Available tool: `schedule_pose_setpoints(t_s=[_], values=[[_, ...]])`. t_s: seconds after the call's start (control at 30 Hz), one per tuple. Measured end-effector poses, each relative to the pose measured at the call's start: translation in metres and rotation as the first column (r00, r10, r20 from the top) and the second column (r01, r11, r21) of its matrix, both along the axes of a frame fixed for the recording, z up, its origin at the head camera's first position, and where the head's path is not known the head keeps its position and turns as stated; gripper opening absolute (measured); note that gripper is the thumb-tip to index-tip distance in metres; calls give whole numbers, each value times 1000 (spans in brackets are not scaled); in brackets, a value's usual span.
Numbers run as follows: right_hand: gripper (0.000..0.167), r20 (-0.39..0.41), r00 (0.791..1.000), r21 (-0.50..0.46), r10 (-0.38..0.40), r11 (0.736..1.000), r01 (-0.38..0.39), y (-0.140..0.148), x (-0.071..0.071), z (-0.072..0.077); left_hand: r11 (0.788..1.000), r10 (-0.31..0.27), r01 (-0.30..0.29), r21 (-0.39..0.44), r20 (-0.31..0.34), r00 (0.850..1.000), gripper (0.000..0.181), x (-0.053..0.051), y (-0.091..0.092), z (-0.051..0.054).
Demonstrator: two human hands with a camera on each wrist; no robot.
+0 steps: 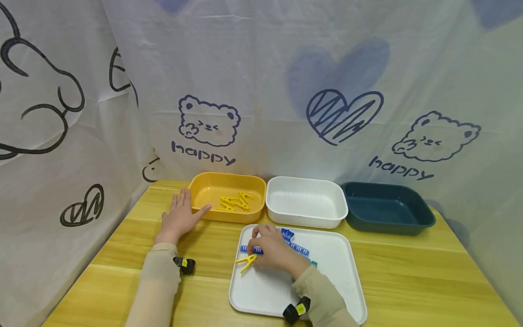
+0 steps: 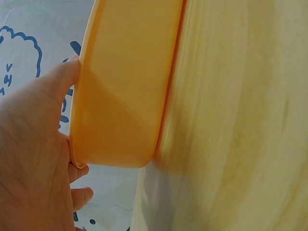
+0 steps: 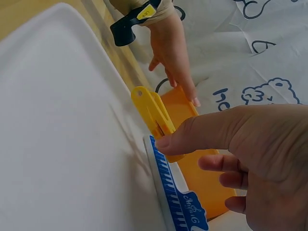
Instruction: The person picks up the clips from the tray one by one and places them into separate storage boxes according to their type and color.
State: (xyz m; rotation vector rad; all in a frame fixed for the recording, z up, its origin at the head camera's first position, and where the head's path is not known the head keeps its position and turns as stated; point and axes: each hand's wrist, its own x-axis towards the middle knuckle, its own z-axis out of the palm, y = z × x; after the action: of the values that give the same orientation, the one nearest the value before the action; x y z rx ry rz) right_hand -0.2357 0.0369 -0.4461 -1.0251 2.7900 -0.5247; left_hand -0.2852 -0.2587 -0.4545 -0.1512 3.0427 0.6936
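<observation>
My right hand (image 1: 274,250) pinches a yellow clip (image 1: 247,260) between thumb and fingertips over the left part of the white tray (image 1: 261,299). In the right wrist view the clip (image 3: 153,113) is held by one end, above a blue piano-pattern piece (image 3: 168,192). My left hand (image 1: 179,219) rests at the left end of the orange bin (image 1: 229,216), fingers spread, the thumb on its near rim. The left wrist view shows that hand (image 2: 33,144) against the bin's wall (image 2: 120,96). Several yellow clips (image 1: 237,201) lie inside this bin.
A white bin (image 1: 306,219) and a dark teal bin (image 1: 388,225) stand to the right of the orange one, in a row behind the tray. Blue piano-pattern pieces (image 1: 298,248) lie on the tray. A printed cloth (image 1: 265,91) hangs behind.
</observation>
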Motion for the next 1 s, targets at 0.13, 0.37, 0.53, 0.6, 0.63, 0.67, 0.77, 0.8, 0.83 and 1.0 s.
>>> schedule_pose_setpoints(t_s=[0.13,0.37,0.53,0.6,0.63,0.67,0.77,0.8,0.83,1.0], values=[[17,-41,999,-14,-2,1000,1,0,-2,4,1000,2,-2,-1,2,1000,110,0,0,0],[17,-94,996,-69,6,998,-13,-1,-9,15,1000,9,-9,-19,-13,1000,110,1,1,0],[15,-94,995,-68,-24,997,18,-3,-13,26,999,8,-10,-53,-21,1000,110,1,1,-1],[14,-91,995,-68,-41,997,35,-4,-16,30,998,7,-9,-67,-23,1000,111,2,1,-1],[14,-89,995,-69,-51,997,45,-5,-18,32,997,7,-9,-72,-26,1000,111,2,2,0],[14,-89,994,-69,-60,996,54,-6,-19,33,997,7,-9,-76,-30,1000,111,2,2,0],[13,-70,993,-80,-93,993,88,-7,-25,38,996,5,-9,-86,-43,999,111,2,2,0],[13,-67,992,-83,-104,992,98,-8,-28,39,996,6,-10,-85,-48,999,111,2,2,0],[13,-68,992,-86,-110,991,104,-9,-30,40,996,6,-10,-86,-53,999,111,2,3,0],[13,-92,988,-102,-120,989,111,-12,-40,45,996,7,-12,-88,-62,998,111,2,3,0]])
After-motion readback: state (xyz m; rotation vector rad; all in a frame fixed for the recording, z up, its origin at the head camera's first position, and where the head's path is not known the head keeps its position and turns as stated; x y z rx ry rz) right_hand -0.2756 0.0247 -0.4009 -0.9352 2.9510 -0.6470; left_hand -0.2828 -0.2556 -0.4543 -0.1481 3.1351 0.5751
